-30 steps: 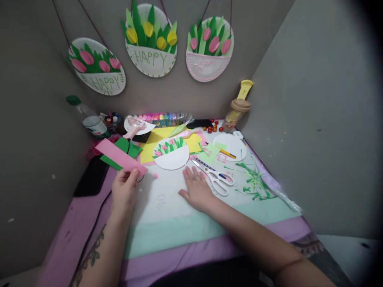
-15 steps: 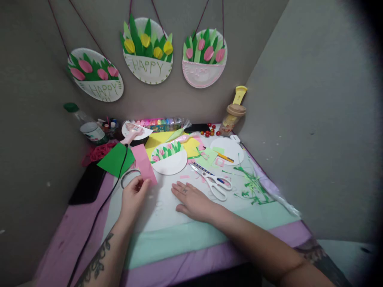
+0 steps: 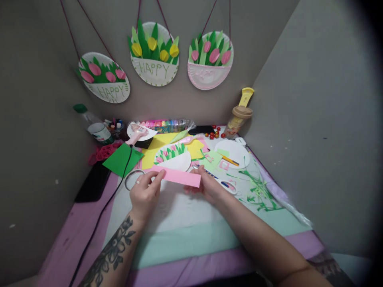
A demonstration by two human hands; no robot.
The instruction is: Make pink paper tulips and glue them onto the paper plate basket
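A strip of pink paper (image 3: 181, 177) is stretched sideways above the white work surface. My left hand (image 3: 145, 190) pinches its left end between thumb and fingers. At the right end is my right hand (image 3: 206, 185), its fingers curled behind and under the strip and its thumb by the edge. White-handled scissors (image 3: 229, 186) lie just beyond my right hand, which hides part of them. Behind the strip rests a cut paper plate with paper tulips and leaves (image 3: 176, 159). A roll of tape (image 3: 129, 181) lies beside my left hand.
Green paper (image 3: 122, 159), a pink glue gun (image 3: 137, 135) with a black cord, and a dark phone (image 3: 92, 183) are on the left. Green paper scraps (image 3: 260, 191), a white disc (image 3: 243, 159) and a cup (image 3: 237, 119) stand right. Decorated plates (image 3: 154, 71) hang on the wall.
The pink strip has turned from upright to sideways and is lifted by my left hand. My right hand has risen off the table and come to the strip's right end. The view has shifted slightly.
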